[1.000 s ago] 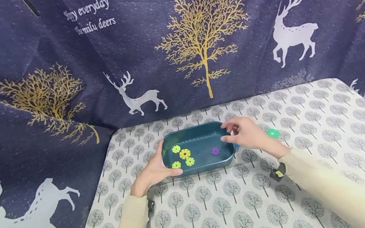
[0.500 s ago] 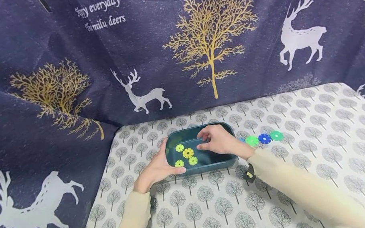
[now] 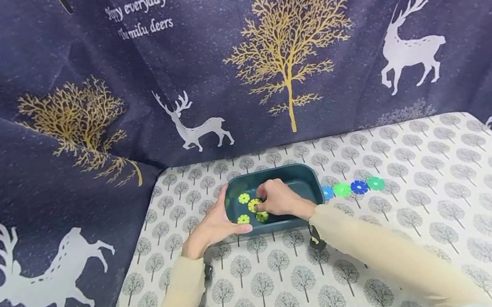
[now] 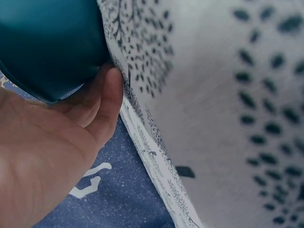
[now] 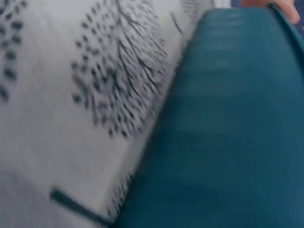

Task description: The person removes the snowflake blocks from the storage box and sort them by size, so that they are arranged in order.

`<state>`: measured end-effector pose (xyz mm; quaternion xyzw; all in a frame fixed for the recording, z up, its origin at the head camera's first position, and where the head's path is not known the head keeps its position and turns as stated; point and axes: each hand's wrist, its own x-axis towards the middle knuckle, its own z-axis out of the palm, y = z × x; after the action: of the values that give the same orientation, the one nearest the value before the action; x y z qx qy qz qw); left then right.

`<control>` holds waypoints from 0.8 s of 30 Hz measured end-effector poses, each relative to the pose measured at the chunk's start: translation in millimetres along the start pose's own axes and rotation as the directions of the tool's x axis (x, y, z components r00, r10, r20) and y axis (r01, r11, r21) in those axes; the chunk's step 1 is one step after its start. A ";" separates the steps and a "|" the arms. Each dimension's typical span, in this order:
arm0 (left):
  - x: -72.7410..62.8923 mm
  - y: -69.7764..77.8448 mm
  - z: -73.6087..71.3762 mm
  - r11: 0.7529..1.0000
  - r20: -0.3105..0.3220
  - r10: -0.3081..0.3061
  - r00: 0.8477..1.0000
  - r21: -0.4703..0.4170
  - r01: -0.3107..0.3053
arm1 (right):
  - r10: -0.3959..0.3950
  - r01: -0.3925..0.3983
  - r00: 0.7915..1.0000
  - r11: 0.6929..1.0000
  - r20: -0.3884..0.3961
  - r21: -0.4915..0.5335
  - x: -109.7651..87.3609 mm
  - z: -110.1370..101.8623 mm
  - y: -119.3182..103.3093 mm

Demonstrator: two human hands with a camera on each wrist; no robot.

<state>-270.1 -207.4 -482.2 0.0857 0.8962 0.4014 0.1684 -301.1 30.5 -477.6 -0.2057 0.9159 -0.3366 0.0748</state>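
A dark teal rectangular tub (image 3: 308, 178) with rounded corners stands on the table, with my left hand (image 3: 213, 226) gripping its left end. The thumb lies over the front rim, and the fingers run along the end wall. The left wrist view shows that hand (image 4: 57, 137) against the tub's underside edge. My right hand (image 3: 278, 198) reaches inside with bent fingers, its fingertips right at a yellow flower-shaped disc (image 3: 253, 206). I cannot tell whether they pinch it. Lime flower-shaped discs (image 3: 244, 198) lie around it. The right wrist view shows mainly the tub's outer wall (image 5: 228, 118).
Right of the tub, a row of flower discs lies on the tree-print tablecloth (image 3: 277, 274): light blue (image 3: 328, 192), green (image 3: 342, 190), dark blue (image 3: 359, 187) and teal-green (image 3: 376, 183). A dark blue deer-print curtain (image 3: 191, 64) hangs behind and at the left.
My right hand has moved left from the tub's right rim down to the yellow disc. The purple disc is now hidden. My left hand keeps its hold, and the head view has shifted slightly.
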 end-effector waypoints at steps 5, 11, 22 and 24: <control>0.8 3.5 1.7 1.000 0.006 -0.006 1.000 -0.009 0.006 | 0.038 -0.036 0.998 0.999 0.041 -0.034 5.6 7.6 -1.5; -0.2 3.3 1.0 1.000 -0.001 0.007 1.000 -0.016 -0.007 | 0.016 -0.013 0.997 0.999 0.071 -0.043 24.5 25.2 17.2; 1.3 -1.2 -0.3 0.999 -0.009 0.010 1.000 -0.033 -0.010 | 0.148 -0.139 0.987 0.980 0.058 -0.143 48.3 44.6 22.3; 0.9 -1.7 0.3 1.000 -0.004 0.006 1.000 -0.028 -0.006 | 0.161 -0.151 0.985 0.977 0.061 -0.153 51.0 47.1 23.7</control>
<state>-270.8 -208.1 -483.9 0.0852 0.8905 0.4148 0.1665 -341.9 -2.6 -528.8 -0.1502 0.9483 -0.2531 0.1188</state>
